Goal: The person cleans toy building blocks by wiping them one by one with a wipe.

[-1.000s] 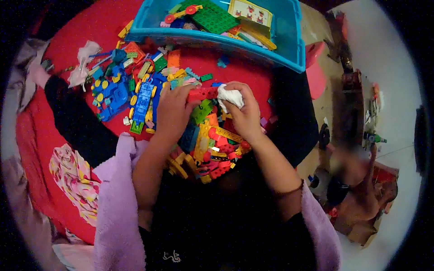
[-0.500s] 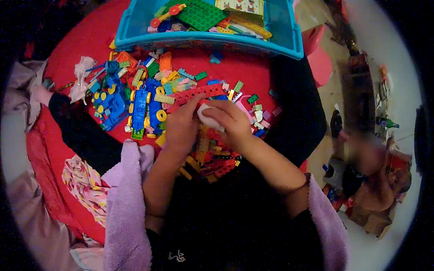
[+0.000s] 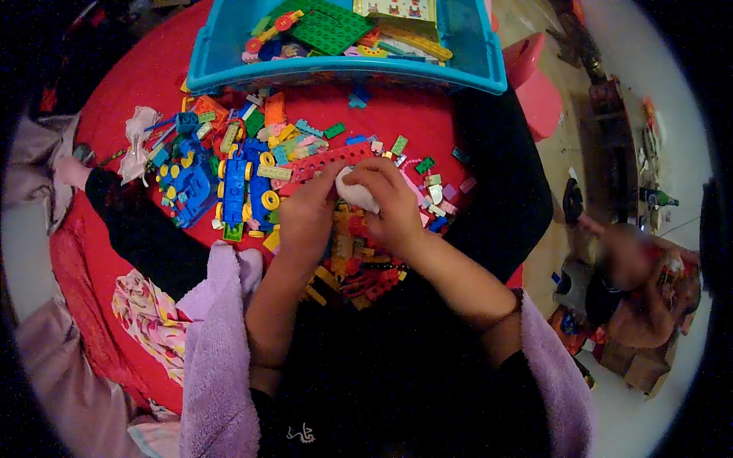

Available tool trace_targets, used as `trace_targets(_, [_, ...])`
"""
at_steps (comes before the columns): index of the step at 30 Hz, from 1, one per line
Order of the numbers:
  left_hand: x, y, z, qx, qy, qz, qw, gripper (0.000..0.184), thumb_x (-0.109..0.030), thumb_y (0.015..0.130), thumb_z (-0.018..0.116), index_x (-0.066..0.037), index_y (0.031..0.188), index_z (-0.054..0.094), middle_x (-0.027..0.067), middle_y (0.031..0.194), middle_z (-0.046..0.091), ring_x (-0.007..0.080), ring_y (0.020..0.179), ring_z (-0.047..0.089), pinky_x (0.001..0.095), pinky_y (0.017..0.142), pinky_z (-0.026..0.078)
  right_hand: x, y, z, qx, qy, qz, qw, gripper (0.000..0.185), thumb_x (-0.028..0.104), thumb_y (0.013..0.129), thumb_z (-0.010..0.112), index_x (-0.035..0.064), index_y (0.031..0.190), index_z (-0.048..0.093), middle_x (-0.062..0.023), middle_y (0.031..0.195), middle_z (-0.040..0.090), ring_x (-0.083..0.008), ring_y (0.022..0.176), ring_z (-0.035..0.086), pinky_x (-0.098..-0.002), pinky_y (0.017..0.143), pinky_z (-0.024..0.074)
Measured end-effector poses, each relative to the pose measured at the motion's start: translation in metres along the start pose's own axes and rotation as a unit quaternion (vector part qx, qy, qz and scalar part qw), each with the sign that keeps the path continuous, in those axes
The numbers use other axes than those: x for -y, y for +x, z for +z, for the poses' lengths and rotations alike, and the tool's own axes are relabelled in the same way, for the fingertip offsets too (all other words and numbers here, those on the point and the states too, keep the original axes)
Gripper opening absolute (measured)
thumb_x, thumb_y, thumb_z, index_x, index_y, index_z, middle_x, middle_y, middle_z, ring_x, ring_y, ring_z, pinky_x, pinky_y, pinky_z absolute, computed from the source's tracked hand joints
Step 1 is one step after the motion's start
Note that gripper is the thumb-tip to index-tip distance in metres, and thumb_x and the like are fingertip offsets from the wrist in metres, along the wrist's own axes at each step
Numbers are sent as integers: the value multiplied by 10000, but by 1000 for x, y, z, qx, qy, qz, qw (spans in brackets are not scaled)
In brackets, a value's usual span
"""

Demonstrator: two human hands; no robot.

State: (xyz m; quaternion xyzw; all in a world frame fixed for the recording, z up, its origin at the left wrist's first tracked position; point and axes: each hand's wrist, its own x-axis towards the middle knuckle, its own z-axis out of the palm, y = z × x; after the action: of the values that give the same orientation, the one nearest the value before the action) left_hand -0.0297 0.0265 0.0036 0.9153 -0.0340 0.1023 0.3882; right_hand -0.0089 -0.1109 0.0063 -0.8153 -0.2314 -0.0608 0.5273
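My right hand (image 3: 391,204) is closed round a crumpled white cloth (image 3: 356,191). Against the cloth's left side, my left hand (image 3: 307,217) has its fingers bent and pressed together; whatever they hold is hidden. Just beyond both hands lies a long red bar with holes (image 3: 328,159), a pale yellow brick (image 3: 274,172) near its left end. Yellow and red pieces (image 3: 342,248) are heaped below the hands. To the left are a blue wheeled base (image 3: 235,187) and a blue toy piece with yellow parts (image 3: 191,195).
A blue bin (image 3: 347,75) holding a green plate (image 3: 324,27) and other pieces stands at the top. My black-clad legs flank the pile on the red cloth (image 3: 114,99). A patterned cloth (image 3: 149,313) lies left. Another person (image 3: 641,305) is at the far right.
The red piece that was between my hands no longer shows there; a long red bar now shows beyond them. My right hand and the white cloth have moved left and down, closer to my left hand.
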Motion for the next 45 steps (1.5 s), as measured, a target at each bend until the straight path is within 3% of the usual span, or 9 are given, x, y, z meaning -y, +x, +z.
trace_targets(8, [1,-1,1,2,7,21,1000,405,26,731,558,-104,1115,541,159,861,612,299,765,610,363,636,489,-6,-1,0,-11,16,16,1000,438,-168,542,517,46,923,547,-134,939,524,-316,873,553,-339,750,455])
trace_targets(17, [-5,-3,-8,70,17,-87,994,410,6,750,578,-133,1133,530,160,888,616,260,755,628,330,631,492,-9,2,-6,-11,35,66,997,458,-140,563,588,88,958,549,-119,1004,518,-322,937,543,-346,786,474])
trace_targets(20, [-6,-6,6,1,-186,-186,965,430,17,743,602,-97,1149,516,126,870,627,169,766,625,286,657,493,-12,1,-4,-25,40,58,997,455,-141,561,587,89,953,552,-118,1006,520,-324,939,542,-343,792,471])
trace_targets(22, [-4,-5,13,-77,-468,-208,855,450,24,736,622,-47,1162,494,105,888,630,107,813,596,255,705,483,-11,1,-2,-30,42,51,997,456,-141,562,586,90,953,553,-119,1005,521,-327,942,541,-342,794,469])
trace_targets(26, [7,-8,12,-85,-468,-202,856,383,26,736,617,-4,1106,521,101,937,633,111,849,593,253,730,478,-10,-2,1,-29,39,20,999,367,-149,598,567,42,912,551,-126,937,543,-294,883,557,-332,753,449])
trace_targets(28, [7,-9,5,-37,-224,-124,966,308,26,738,605,-21,1040,565,98,981,633,147,871,610,269,739,482,-10,-3,0,-26,30,22,999,376,-152,592,563,44,912,551,-124,940,542,-296,884,556,-335,753,449])
trace_targets(31, [-4,-4,-4,2,-49,-55,997,267,26,738,594,-39,997,597,89,990,634,187,889,620,285,745,484,-11,-4,-5,-11,20,25,999,404,-161,569,544,46,916,549,-125,947,543,-303,899,554,-339,759,449])
trace_targets(38, [-5,0,-13,22,-104,-85,991,306,19,737,596,-62,1032,595,86,958,641,176,850,627,279,730,485,-6,0,-7,17,29,35,999,441,-147,547,542,68,932,541,-123,967,527,-325,934,538,-357,780,460])
trace_targets(45, [-3,-2,-5,-28,-385,-187,903,290,-26,815,567,-13,1103,544,62,1043,576,118,918,544,238,795,433,-16,-1,-4,70,-3,51,996,411,-152,549,541,55,903,561,-128,939,543,-309,901,557,-340,755,454])
